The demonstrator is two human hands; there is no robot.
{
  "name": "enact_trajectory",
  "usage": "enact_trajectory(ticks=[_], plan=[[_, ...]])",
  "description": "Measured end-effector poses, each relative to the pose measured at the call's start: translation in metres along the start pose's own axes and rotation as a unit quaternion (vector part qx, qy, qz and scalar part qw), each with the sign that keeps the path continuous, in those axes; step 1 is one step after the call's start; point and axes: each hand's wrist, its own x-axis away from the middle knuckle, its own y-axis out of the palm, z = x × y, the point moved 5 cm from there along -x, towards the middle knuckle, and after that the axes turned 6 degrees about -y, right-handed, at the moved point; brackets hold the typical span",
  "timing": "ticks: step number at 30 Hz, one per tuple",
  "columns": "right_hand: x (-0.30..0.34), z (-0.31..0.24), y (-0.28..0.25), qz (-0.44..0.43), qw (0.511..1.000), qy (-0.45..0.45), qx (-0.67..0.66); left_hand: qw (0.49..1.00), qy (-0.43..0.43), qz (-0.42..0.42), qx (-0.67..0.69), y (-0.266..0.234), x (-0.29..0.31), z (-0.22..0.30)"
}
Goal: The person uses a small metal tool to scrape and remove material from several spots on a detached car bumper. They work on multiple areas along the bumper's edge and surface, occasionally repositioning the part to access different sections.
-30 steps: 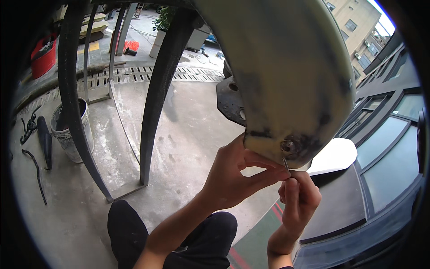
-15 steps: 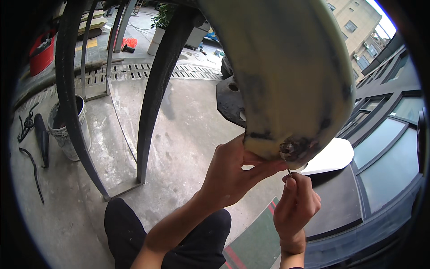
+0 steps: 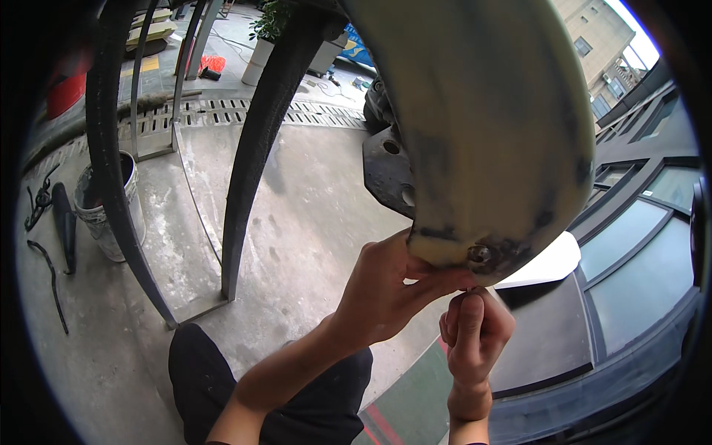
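Curved panel [image 3: 497,133] blocks above; free room between bracket [image 3: 380,174] and dark post [image 3: 256,170]

The one head-worn fisheye view looks down and forward, with the left hand [image 3: 386,285] and right hand [image 3: 477,334] near, the floor [image 3: 319,174] beyond them and a building [image 3: 599,33] far off at right; straight edges bend toward its rim.

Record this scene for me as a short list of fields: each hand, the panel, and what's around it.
Left hand: fingers at the lower edge of the curved, cream-yellow panel with dark patches; exact grip unclear
Right hand: closed, just below the left fingertips, on a thin, slender piece, mostly hidden
Panel mark: round, dark-brown recess near its lower end
Beside panel: flat, dark metal plate with round holes
Ground, left: round, pale, smeared bucket
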Motion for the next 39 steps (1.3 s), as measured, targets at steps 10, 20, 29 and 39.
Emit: enact_trajectory(ticks=[10, 20, 29, 39], plan=[[-0.005, 0.016, 0.009, -0.038, 0.980, 0.029, -0.194, 0.999, 0.051, 0.005, 0.000, -0.006, -0.002, -0.006], [0.009, 0.009, -0.005, 0.068, 0.993, -0.086, 0.052, 0.994, 0.015, -0.019, 0.106, -0.003, -0.004, -0.012], [0.006, -0.007, -0.004, 0.041, 0.988, -0.034, 0.143, 0.997, -0.031, -0.025, 0.064, -0.003, -0.003, -0.013], [0.015, 0.012, 0.022, 0.234, 0.937, -0.131, 0.224, 0.998, 0.042, -0.029, 0.029, -0.006, -0.006, -0.015]])
